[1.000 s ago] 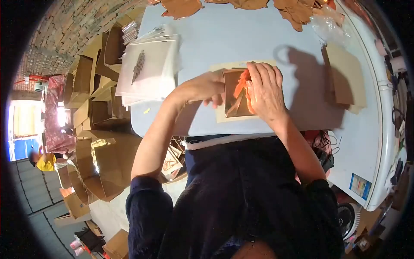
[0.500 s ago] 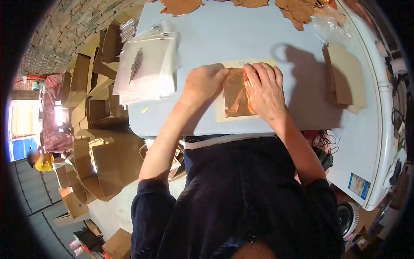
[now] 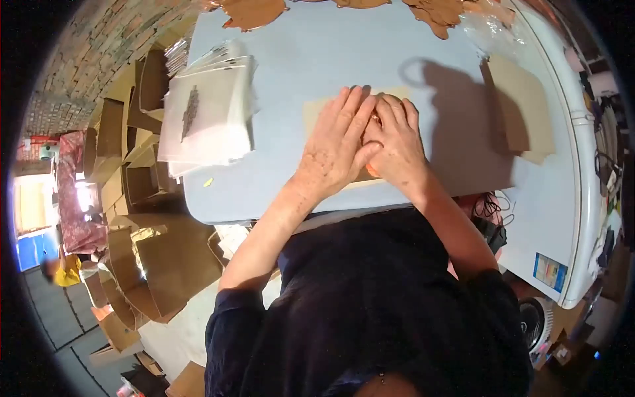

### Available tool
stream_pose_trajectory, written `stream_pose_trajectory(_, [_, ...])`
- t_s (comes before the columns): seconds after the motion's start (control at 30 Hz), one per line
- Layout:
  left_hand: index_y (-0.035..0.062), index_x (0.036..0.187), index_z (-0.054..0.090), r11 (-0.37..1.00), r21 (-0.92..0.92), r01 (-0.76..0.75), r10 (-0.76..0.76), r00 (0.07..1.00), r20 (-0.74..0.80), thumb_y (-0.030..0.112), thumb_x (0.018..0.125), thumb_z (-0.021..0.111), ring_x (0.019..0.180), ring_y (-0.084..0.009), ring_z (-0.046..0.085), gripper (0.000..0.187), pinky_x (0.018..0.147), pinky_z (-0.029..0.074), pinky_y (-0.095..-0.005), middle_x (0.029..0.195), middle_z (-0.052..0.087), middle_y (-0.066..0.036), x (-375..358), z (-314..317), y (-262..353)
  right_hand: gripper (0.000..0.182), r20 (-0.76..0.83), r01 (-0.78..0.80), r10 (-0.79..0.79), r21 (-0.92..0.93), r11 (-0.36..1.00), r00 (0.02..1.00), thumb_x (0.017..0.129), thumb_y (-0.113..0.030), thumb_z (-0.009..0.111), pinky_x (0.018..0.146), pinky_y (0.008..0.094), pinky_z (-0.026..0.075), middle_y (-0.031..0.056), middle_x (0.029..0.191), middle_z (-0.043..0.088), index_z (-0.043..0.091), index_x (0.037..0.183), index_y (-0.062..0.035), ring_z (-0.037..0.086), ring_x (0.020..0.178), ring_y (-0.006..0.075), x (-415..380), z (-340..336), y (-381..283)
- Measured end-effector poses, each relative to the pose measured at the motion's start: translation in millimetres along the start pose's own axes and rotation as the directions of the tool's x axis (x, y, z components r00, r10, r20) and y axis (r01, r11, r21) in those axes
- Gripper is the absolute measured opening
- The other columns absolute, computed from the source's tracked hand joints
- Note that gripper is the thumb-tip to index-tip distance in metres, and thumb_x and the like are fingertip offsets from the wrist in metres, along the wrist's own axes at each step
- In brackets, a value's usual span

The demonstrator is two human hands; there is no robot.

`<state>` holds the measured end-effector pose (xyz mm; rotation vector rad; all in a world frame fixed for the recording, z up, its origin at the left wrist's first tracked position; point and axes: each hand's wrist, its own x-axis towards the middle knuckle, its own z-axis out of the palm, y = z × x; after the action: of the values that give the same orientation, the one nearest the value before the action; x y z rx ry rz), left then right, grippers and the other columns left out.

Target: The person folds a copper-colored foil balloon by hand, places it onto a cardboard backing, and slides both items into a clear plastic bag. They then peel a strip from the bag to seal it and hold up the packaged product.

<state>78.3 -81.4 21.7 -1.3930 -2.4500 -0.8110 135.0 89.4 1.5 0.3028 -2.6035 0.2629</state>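
On the blue-grey table (image 3: 331, 56), my left hand (image 3: 333, 144) lies flat with its fingers stretched out over a shiny copper-coloured sheet (image 3: 372, 171). My right hand (image 3: 398, 147) rests against it, fingers bent over the sheet's right side. Most of the sheet is hidden under both hands; an orange, glossy bit shows by the right palm. Beneath is a beige card (image 3: 311, 114), whose left and top edges stick out. The right fingertips are partly hidden.
Clear plastic sleeves (image 3: 208, 112) are stacked at the left, beige cards (image 3: 522, 109) at the right. Copper-coloured pieces (image 3: 254, 12) lie along the far edge beside crumpled clear plastic (image 3: 493, 30). Cardboard boxes (image 3: 175, 264) stand left of the table. A person in yellow (image 3: 67, 271) is far left.
My left hand has moved from the sheet's upper left corner to lie flat across it, beside my right hand. The view has shifted slightly, and the sheet is now mostly covered.
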Motion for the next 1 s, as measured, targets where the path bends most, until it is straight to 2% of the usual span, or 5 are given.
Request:
stream_pose_trajectory(0.03, [0.0058, 0.165, 0.027, 0.996, -0.080, 0.049, -0.042, 0.995, 0.086, 0.050, 0.106, 0.052, 0.158, -0.0394, 0.023, 0.078, 0.129, 0.021, -0.0539, 0.170, 0.028, -0.022, -6.5, 9.1, -3.0, 0.044, -0.001, -0.002, 0.002, 0.004, 1.000, 1.000, 0.089, -0.024, 0.068, 0.113, 0.0552, 0.033, 0.0158, 0.129, 0.058, 0.066, 0.127, -0.0020, 0.050, 0.129, 0.0334, 0.2, -0.6, -0.3])
stream_pose_trajectory(0.13, [-0.0005, 0.159, 0.037, 0.999, -0.021, 0.035, -0.034, 0.999, 0.043, 0.049, 0.102, 0.059, 0.150, -0.0472, 0.033, 0.079, 0.123, 0.028, -0.0586, 0.161, 0.037, -0.029, -7.2, 15.0, -1.5, 0.043, -0.008, -0.026, 0.027, 0.052, 0.998, 1.000, 0.089, -0.027, 0.068, 0.113, 0.0536, 0.033, 0.0129, 0.127, 0.059, 0.067, 0.125, -0.0032, 0.050, 0.129, 0.0323, 1.0, -1.6, -2.1])
stream_pose_trajectory(0.4, [0.0066, 0.158, 0.042, 0.992, 0.119, 0.038, -0.050, 0.994, 0.094, 0.058, 0.096, 0.064, 0.153, -0.0437, 0.030, 0.084, 0.126, 0.023, -0.0569, 0.163, 0.035, -0.027, -8.9, 20.4, 0.5, 0.035, -0.045, -0.145, 0.168, 0.327, 0.934, 0.985, 0.092, -0.008, 0.063, 0.110, 0.0474, 0.046, 0.0176, 0.135, 0.060, 0.066, 0.126, -0.0001, 0.056, 0.129, 0.0396, -10.4, -17.7, 44.2])
stream_pose_trajectory(0.73, [0.0083, 0.155, 0.048, 0.990, 0.119, 0.076, -0.089, 0.990, 0.108, 0.059, 0.091, 0.068, 0.154, -0.0412, 0.031, 0.084, 0.127, 0.023, -0.0555, 0.163, 0.039, -0.022, -5.1, 18.4, 4.1, 0.047, 0.183, -0.154, 0.148, 0.020, 0.988, 0.972, 0.096, -0.014, 0.063, 0.119, 0.0563, 0.032, 0.0146, 0.145, 0.052, 0.054, 0.140, -0.0034, 0.044, 0.144, 0.0342, -76.6, -58.9, 20.2])
stream_pose_trajectory(1.0, [0.0080, 0.153, 0.050, 0.985, 0.157, 0.072, -0.084, 0.994, 0.071, 0.061, 0.091, 0.067, 0.151, -0.0411, 0.034, 0.083, 0.123, 0.026, -0.0582, 0.160, 0.042, -0.021, -4.1, 20.7, 5.0, 0.059, 0.153, -0.124, 0.122, 0.007, 0.992, 0.981, 0.093, -0.023, 0.071, 0.119, 0.0595, 0.030, 0.0134, 0.149, 0.051, 0.054, 0.146, -0.0055, 0.042, 0.145, 0.0319, -55.7, -50.5, 15.9])
